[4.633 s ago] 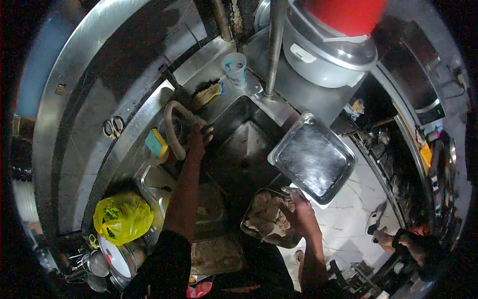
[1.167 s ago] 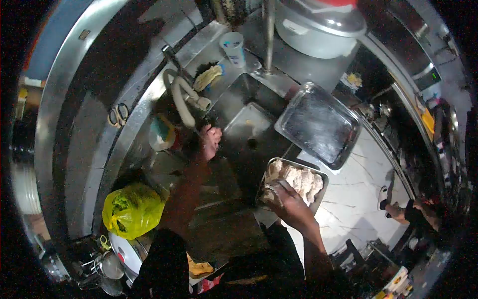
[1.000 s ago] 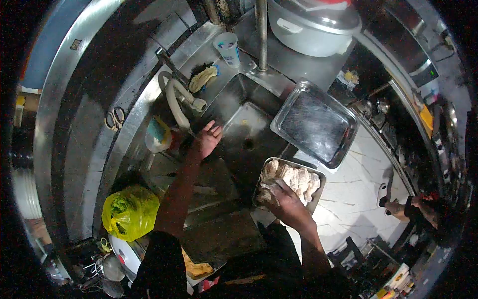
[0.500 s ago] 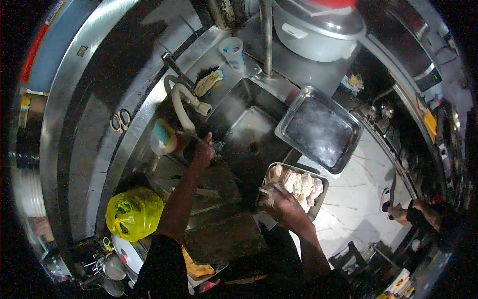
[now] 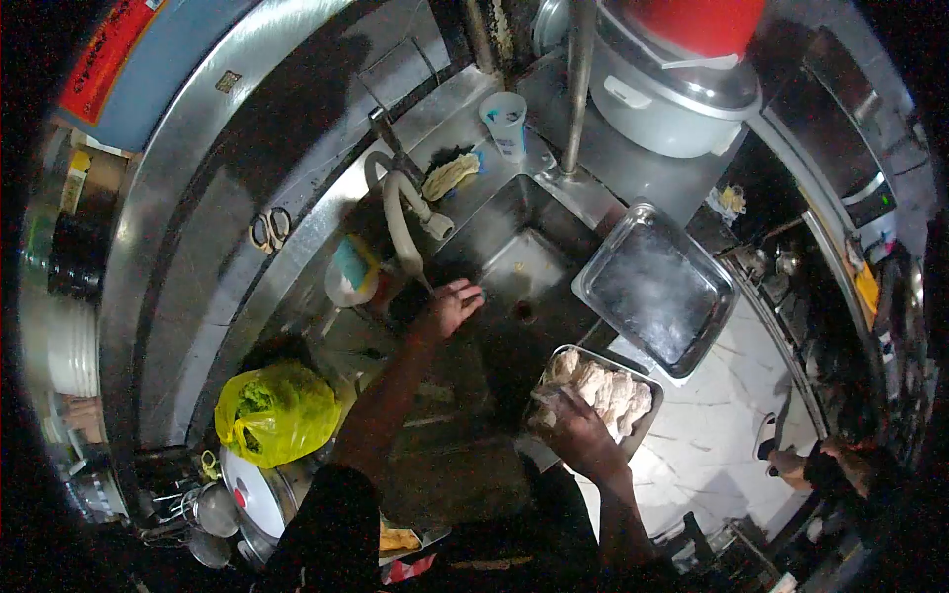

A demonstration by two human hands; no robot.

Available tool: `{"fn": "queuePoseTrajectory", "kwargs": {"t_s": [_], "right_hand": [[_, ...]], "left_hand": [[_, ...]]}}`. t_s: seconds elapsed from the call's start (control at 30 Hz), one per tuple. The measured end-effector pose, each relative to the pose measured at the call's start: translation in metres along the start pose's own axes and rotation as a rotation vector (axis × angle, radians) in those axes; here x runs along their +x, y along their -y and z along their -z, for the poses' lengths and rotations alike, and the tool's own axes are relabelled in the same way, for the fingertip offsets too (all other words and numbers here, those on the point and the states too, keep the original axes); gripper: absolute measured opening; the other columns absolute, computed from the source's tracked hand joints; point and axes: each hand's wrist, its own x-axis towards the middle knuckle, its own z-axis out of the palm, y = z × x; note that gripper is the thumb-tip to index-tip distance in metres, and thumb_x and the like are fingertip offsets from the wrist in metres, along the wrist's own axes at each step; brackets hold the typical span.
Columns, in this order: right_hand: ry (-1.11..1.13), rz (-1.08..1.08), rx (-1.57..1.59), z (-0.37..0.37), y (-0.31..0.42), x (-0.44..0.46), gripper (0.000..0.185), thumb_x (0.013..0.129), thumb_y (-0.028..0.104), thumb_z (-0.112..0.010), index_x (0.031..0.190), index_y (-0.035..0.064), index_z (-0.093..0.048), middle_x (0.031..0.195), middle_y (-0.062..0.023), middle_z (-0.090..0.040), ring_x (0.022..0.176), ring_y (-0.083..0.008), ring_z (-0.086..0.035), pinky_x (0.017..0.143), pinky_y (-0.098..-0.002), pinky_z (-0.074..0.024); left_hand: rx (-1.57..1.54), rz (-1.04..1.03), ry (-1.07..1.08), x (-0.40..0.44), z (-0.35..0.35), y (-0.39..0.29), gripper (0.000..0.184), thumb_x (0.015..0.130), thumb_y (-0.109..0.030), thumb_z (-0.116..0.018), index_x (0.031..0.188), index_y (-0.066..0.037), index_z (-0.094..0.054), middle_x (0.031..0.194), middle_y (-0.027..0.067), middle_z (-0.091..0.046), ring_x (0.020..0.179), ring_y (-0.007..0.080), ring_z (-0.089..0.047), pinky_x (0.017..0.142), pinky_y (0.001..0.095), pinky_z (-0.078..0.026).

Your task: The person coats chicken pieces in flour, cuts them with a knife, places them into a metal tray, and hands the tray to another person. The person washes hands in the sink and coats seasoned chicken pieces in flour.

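1. Head cam feed, 12 = top of view. Small tray [image 5: 649, 427] w/ pale coated pcs [image 5: 615, 395]: lower R of sink [image 5: 527, 259], approx. 1 o'clock from my R hand [image 5: 578, 427], which is on its near-left part.
2. R hand nearer by far; tray's approx. 4 o'clock from L hand [image 5: 458, 306].
3. R grip: fingertips hidden, can't tell if pinching rim or a pc. L: fingers spread, nothing visible in them, just below hose [image 5: 398, 237].
4. Tray long axis looks approx. 10-to-4, partly covered; no obvious front end. Pcs lie side by side, each approx. 1-to-7.
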Motion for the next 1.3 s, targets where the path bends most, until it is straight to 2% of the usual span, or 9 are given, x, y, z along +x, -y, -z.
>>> {"fn": "queuePoseTrajectory", "kwargs": {"t_s": [0.03, 0.13, 0.33, 0.43, 0.57, 0.7, 1.0, 1.1, 1.3], "right_hand": [[-0.007, -0.044, 0.041, 0.009, 0.007, 0.003, 0.046, 0.083, 0.014, -0.075, 0.125, 0.0064, -0.06, 0.129, -0.0193, -0.059, 0.126, -0.0412, -0.051, 0.106, -0.0454, -0.0441], [0.004, -0.171, 0.116, 0.025, 0.029, 0.007, 0.047, 0.084, 0.017, -0.075, 0.127, 0.0075, -0.059, 0.13, -0.0188, -0.058, 0.125, -0.0418, -0.052, 0.105, -0.0459, -0.045], [0.074, 0.047, -0.12, 0.03, 0.004, 0.002, 0.048, 0.085, 0.018, -0.075, 0.129, 0.0106, -0.058, 0.136, -0.0172, -0.055, 0.126, -0.0402, -0.052, 0.105, -0.046, -0.0453], [0.046, -0.089, -0.064, 0.024, -0.011, -0.006, 0.049, 0.084, 0.017, -0.076, 0.129, 0.0091, -0.057, 0.134, -0.0181, -0.055, 0.126, -0.0396, -0.053, 0.104, -0.0469, -0.0459], [0.049, -0.08, -0.035, 0.041, -0.015, 0.002, 0.052, 0.084, 0.016, -0.077, 0.131, 0.008, -0.055, 0.134, -0.0185, -0.056, 0.125, -0.0389, -0.054, 0.102, -0.0459, -0.0473], [0.04, 0.115, -0.027, 0.06, -0.008, 0.027, 0.058, 0.08, 0.017, -0.08, 0.132, 0.0078, -0.055, 0.132, -0.0182, -0.056, 0.123, -0.0406, -0.055, 0.103, -0.0452, -0.0469], [0.099, 0.09, -0.023, 0.062, -0.022, 0.018, 0.065, 0.08, 0.02, -0.079, 0.138, 0.0117, -0.051, 0.137, -0.0167, -0.054, 0.13, -0.0399, -0.048, 0.106, -0.0473, -0.0446], [0.062, -0.29, 0.668, 0.041, -0.038, 0.003, 0.06, 0.083, 0.019, -0.076, 0.137, 0.0135, -0.052, 0.137, -0.0164, -0.054, 0.128, -0.0392, -0.049, 0.108, -0.0467, -0.0429], [0.175, 0.068, 0.105, 0.078, 0.007, 0.037, 0.054, 0.076, 0.011, -0.074, 0.128, 0.0225, -0.064, 0.133, -0.0118, -0.057, 0.127, -0.0372, -0.05, 0.113, -0.0511, -0.0369]], "left_hand": [[-0.545, 0.087, -0.04, 0.007, 0.014, 0.013, 0.04, 0.1, -0.022, -0.05, 0.135, -0.002, -0.045, 0.136, 0.0163, -0.05, 0.116, 0.032, -0.056, 0.104, 0.0449, -0.048], [-1.303, -0.162, 0.344, 0.062, 0.032, 0.035, 0.032, 0.099, -0.015, -0.05, 0.129, -0.004, -0.051, 0.138, 0.0143, -0.052, 0.116, 0.0295, -0.057, 0.103, 0.0503, -0.045], [-1.386, -0.104, -0.512, 0.091, 0.004, -0.064, 0.044, 0.098, -0.023, -0.06, 0.134, 0.001, -0.047, 0.139, 0.0184, -0.051, 0.124, 0.0331, -0.052, 0.112, 0.0489, -0.042], [-1.617, 0.003, -0.757, 0.097, -0.004, -0.07, 0.051, 0.099, -0.025, -0.062, 0.138, 0.002, -0.044, 0.139, 0.0201, -0.049, 0.128, 0.035, -0.05, 0.114, 0.0472, -0.043], [-1.18, -0.098, -0.695, 0.096, 0.0, -0.064, 0.045, 0.1, -0.028, -0.06, 0.132, 0.001, -0.048, 0.13, 0.017, -0.054, 0.119, 0.0297, -0.055, 0.109, 0.044, -0.047], [-0.496, -0.068, -0.939, 0.106, 0.005, -0.063, 0.039, 0.101, -0.03, -0.059, 0.126, 0.0, -0.053, 0.12, 0.0134, -0.059, 0.111, 0.0242, -0.06, 0.105, 0.0406, -0.051], [-0.967, -0.55, -1.074, 0.137, -0.009, -0.032, 0.038, 0.099, -0.036, -0.061, 0.12, -0.005, -0.058, 0.11, 0.0103, -0.063, 0.097, 0.0233, -0.061, 0.088, 0.0358, -0.055], [-1.166, -0.463, -0.753, 0.121, 0.021, 0.005, 0.033, 0.1, -0.035, -0.061, 0.114, -0.006, -0.061, 0.1, 0.0087, -0.065, 0.088, 0.0237, -0.062, 0.078, 0.0364, -0.055], [0.502, 0.191, -0.513, 0.075, -0.047, -0.085, 0.031, 0.102, -0.035, -0.056, 0.108, -0.005, -0.063, 0.084, 0.0066, -0.062, 0.074, 0.0208, -0.059, 0.063, 0.0383, -0.05]]}}
